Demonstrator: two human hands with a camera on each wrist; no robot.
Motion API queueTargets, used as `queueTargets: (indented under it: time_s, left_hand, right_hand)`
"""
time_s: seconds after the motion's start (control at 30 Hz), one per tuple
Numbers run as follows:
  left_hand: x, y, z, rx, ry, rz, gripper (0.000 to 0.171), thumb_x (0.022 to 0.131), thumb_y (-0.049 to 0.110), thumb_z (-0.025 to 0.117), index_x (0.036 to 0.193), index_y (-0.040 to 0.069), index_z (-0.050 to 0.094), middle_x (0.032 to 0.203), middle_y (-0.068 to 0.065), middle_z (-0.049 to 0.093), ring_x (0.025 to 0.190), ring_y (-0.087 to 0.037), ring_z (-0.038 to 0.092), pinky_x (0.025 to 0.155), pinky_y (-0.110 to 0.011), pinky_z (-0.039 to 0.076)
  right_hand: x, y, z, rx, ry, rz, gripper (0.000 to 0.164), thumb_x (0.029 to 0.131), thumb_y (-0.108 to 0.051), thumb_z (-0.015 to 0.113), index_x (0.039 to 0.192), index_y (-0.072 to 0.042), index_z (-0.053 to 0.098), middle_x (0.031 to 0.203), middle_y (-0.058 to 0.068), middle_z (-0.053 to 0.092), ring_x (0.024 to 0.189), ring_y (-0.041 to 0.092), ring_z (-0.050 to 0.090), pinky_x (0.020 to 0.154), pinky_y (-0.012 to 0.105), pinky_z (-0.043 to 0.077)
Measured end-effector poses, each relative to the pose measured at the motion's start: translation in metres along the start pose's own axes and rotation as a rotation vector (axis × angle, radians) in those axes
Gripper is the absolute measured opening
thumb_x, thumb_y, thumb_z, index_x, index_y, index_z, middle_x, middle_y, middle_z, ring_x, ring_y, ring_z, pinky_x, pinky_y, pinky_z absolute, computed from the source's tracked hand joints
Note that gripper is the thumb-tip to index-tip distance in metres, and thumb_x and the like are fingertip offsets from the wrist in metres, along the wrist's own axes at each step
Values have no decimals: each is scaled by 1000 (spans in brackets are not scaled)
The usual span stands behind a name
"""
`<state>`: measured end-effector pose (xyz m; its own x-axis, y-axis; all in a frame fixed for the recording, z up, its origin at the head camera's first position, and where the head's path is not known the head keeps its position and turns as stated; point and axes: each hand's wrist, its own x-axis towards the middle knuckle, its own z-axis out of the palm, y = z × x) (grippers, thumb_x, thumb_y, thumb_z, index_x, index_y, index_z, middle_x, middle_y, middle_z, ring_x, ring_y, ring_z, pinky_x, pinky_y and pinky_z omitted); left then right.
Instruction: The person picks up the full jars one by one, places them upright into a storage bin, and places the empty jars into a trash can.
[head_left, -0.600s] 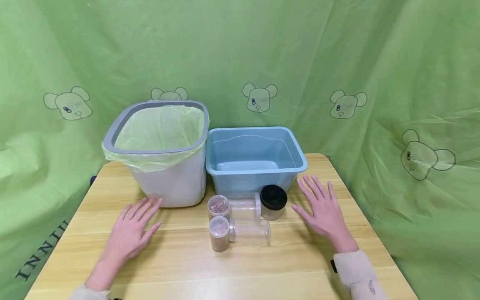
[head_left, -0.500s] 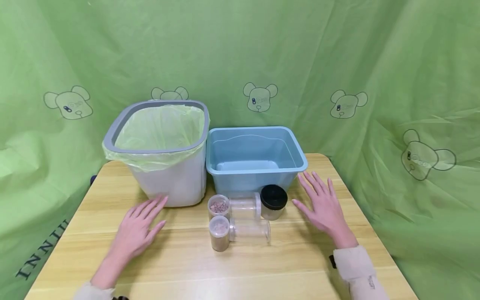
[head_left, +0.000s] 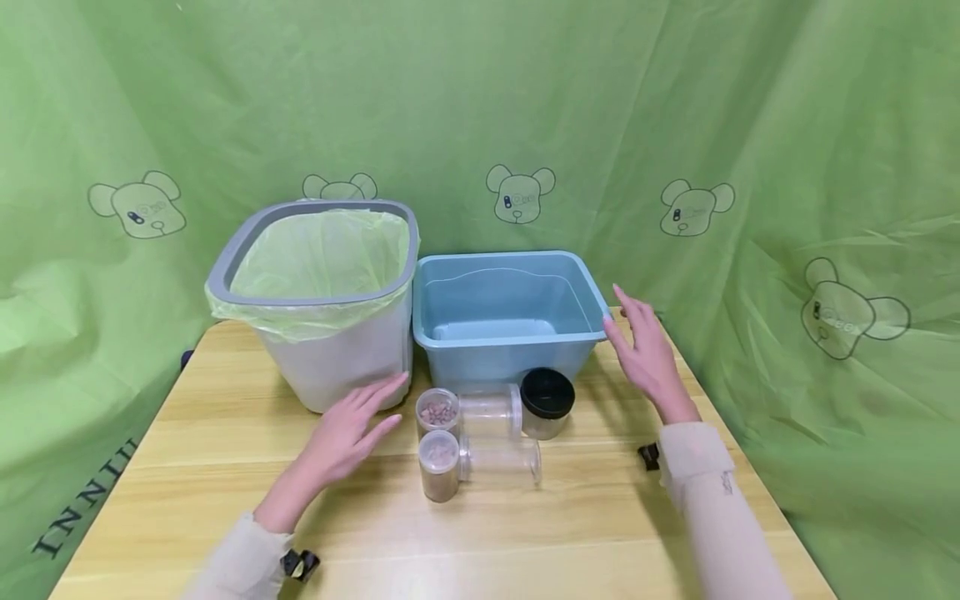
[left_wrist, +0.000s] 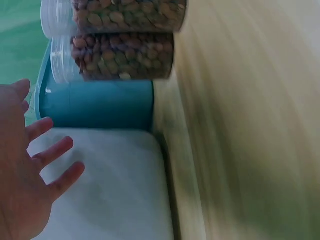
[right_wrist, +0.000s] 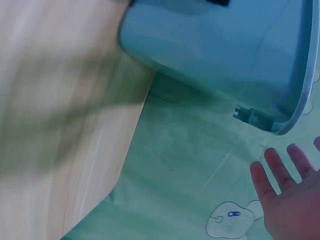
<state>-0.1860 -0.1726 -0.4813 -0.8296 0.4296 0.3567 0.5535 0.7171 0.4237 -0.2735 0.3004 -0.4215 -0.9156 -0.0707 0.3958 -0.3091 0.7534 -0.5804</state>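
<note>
My left hand point(head_left: 341, 433) hovers with extended fingers in front of the bin, just left of two upright clear jars. Pinkish-brown bits show through the back jar point(head_left: 437, 411) and the front jar point(head_left: 439, 475); the left wrist view shows brown bean-like pieces in the nearer jar point(left_wrist: 122, 56). Beside the right end of the blue basin point(head_left: 510, 340) is my right hand point(head_left: 648, 358), fingers straight and spread. Its thumb overlaps the rim corner in the head view; I cannot tell whether it touches. Both hands hold nothing.
A white bin point(head_left: 337, 367) with a grey rim and green liner stands left of the basin. Two clear jars, a back one point(head_left: 487, 412) and a front one point(head_left: 501, 462), lie sideways. A black-lidded jar point(head_left: 547, 396) stands before the basin. Green curtain point(head_left: 600, 100) surrounds the table.
My left hand has moved right and slightly forward, toward the upright jars. The right hand has moved forward to the basin's right end. The jars and bin stay in place.
</note>
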Motion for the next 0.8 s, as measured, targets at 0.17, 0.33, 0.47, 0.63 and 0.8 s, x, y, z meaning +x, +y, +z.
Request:
queueTargets:
  time_s: [0.17, 0.33, 0.47, 0.63, 0.8]
  left_hand:
    - [17, 8, 10, -124, -62, -32, 60, 108, 42, 49, 164, 40, 25, 163, -8, 43, 148, -39, 43, 115, -66, 37]
    - [26, 12, 20, -218, -112, -57, 60, 108, 44, 50, 163, 38, 28, 164, -5, 43, 149, -37, 42, 117, -66, 35]
    - [31, 12, 27, -286, -135, -59, 59, 108, 44, 51, 163, 35, 31, 162, -2, 45, 147, -34, 45, 116, -65, 37]
    - [37, 11, 33, -382, -162, -43, 61, 107, 38, 55, 163, 31, 32, 163, -1, 44, 148, -31, 44, 118, -60, 37]
    - [41, 11, 36, -440, -191, -3, 63, 105, 36, 60, 162, 25, 34, 165, -2, 41, 151, -29, 40, 122, -55, 33]
  right_hand:
    - [28, 7, 2, 87, -2, 103, 63, 110, -52, 32, 166, -24, 21, 155, 27, 39, 131, 48, 49, 106, 69, 41]
    - [47, 12, 5, 96, -47, 180, 67, 110, -57, 23, 166, -20, 24, 154, 29, 38, 135, 50, 44, 111, 73, 33]
    - [58, 14, 8, 102, -108, 196, 69, 110, -56, 17, 164, -15, 28, 159, 29, 36, 143, 50, 36, 116, 74, 25]
    - [64, 17, 12, 141, -183, 247, 68, 110, -55, 17, 165, -16, 27, 165, 23, 34, 138, 48, 44, 107, 64, 43]
    - [64, 17, 16, 173, -207, 286, 57, 112, -42, 27, 165, -19, 28, 143, 30, 49, 97, 39, 56, 66, 42, 53]
